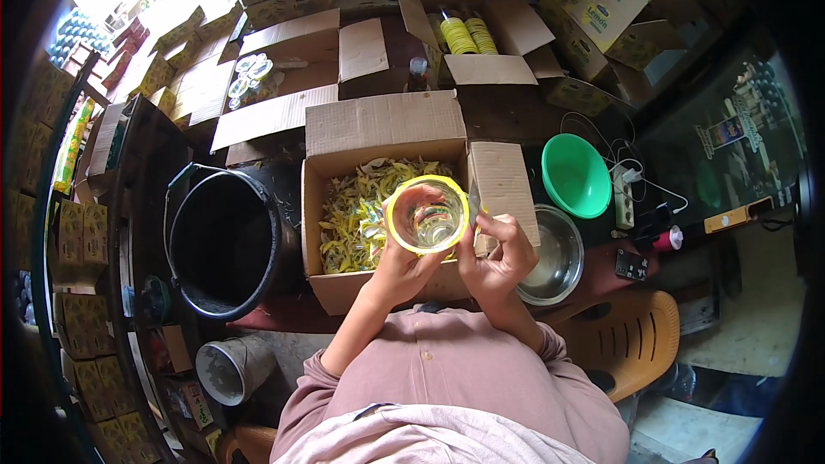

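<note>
My left hand (401,268) is wrapped round the lower side of a clear plastic cup (440,225) with a yellow rim. The cup tilts so that its round mouth faces up toward me, and nothing shows inside it. Against the cup's right side, my right hand (501,256) is closed with thumb and fingers pinched. A thin, greyish, blade-like piece (473,196) rises from those fingers beside the rim; its lower part is hidden. Below both hands stands an open cardboard box (385,125) holding a heap of curled yellow strips (348,206).
A black bucket (279,245) stands left of the box. To the right are a metal bowl (563,271), a green bowl (574,174) and a power strip (622,198). Behind are open cartons, one with stacked yellow-rimmed cups (464,37). An orange chair (623,339) is lower right.
</note>
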The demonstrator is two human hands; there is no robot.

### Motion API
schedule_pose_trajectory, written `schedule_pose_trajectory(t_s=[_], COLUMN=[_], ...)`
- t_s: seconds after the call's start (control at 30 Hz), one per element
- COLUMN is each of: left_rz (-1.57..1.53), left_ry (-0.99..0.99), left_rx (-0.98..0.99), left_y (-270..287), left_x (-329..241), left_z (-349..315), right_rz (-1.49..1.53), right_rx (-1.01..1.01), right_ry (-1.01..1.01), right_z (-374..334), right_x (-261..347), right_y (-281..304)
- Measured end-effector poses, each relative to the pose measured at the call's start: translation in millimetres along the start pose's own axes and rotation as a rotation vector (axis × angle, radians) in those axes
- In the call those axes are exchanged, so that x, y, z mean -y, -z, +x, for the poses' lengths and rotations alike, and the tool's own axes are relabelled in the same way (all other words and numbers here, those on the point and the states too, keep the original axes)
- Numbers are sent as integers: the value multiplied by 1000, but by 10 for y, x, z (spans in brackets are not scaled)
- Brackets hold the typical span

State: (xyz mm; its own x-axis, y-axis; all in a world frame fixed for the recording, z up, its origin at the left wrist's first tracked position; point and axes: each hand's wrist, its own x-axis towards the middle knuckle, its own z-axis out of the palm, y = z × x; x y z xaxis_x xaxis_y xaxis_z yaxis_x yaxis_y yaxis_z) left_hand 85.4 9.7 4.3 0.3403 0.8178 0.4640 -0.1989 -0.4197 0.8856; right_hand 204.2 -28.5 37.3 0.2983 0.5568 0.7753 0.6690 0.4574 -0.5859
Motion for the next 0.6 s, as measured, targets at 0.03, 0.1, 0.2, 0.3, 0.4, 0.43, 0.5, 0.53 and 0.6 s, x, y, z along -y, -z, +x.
schedule_pose_trajectory(t_s=[0.03,0.1,0.2,0.3,0.4,0.43,0.5,0.53,0.6], left_rz=[59,25,-26,-133,-260,-297,-302,-307,-319], left_ry=[-17,-8,32,92,121,123,131,138,147], left_rx=[35,42,76,92,78,75,63,51,37], left_y=[12,3,32,32,36,38,33,28,-3], left_x=[0,-38,-55,-72,-65,-62,-65,-68,-72], left_z=[-2,-1,-2,-6,6,12,23,24,8], right_rz=[-3,-8,35,118,187,172,155,122,88], right_rx=[6,11,53,36,32,28,23,37,51], right_ry=[0,-1,16,-58,-176,-172,-169,-127,-86], right_z=[19,49,85,89,62,60,40,24,14], right_x=[-1,-31,-89,-103,-43,0,33,38,43], right_y=[12,38,58,56,82,101,106,100,91])
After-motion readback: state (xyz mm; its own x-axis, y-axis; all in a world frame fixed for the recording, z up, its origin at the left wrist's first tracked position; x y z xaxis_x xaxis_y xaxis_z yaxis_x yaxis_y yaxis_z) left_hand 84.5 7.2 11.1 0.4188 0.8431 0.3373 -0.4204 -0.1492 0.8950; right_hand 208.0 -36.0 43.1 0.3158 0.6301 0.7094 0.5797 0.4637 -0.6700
